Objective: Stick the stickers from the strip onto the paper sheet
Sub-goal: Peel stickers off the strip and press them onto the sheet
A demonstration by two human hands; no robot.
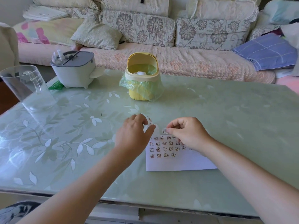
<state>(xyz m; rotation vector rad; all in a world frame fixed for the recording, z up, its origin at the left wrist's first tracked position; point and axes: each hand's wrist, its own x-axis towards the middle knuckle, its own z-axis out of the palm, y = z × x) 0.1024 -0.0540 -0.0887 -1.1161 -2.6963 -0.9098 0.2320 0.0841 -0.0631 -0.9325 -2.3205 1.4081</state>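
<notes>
Stickers (163, 147) already fill several rows across the upper part of the paper sheet (178, 162), which lies flat on the glass worktop (226, 118) in front of the person. The right hand (187, 133) pinches one small round sticker (164, 131) between thumb and forefinger, holding it just beyond the sheet's far edge, apart from the rows below. The left hand (134, 135) has its fingers curled around the strip (149, 122), a pale curl of backing that shows above and beside the knuckles. The bottom row looks short, so I judge the next sticker belongs there or in the bare lower part. From here the chief risk is the sticker folding onto itself or clinging to the fingertip, since only a small edge seems held. It could also land crooked or overlap a neighbour, as the rows are tight. The sheet is unweighted, so pressing down one-handed might drag it across the smooth glass. A yellow bin (142, 78) stands well behind, out of the way.
</notes>
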